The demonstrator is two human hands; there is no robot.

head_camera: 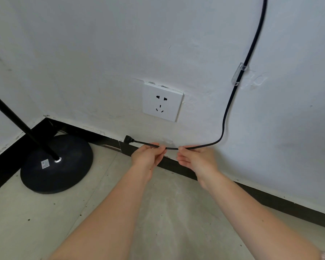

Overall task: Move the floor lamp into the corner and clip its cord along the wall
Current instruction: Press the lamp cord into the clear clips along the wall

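Here the cord [233,94] leaves frame top; both hands' fingers [162,148] pinch it.

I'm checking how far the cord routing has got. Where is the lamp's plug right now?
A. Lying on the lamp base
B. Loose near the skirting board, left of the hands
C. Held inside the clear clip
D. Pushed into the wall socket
B: the plug hangs free by the skirting board, beyond the left hand, and the wall socket above it is empty.
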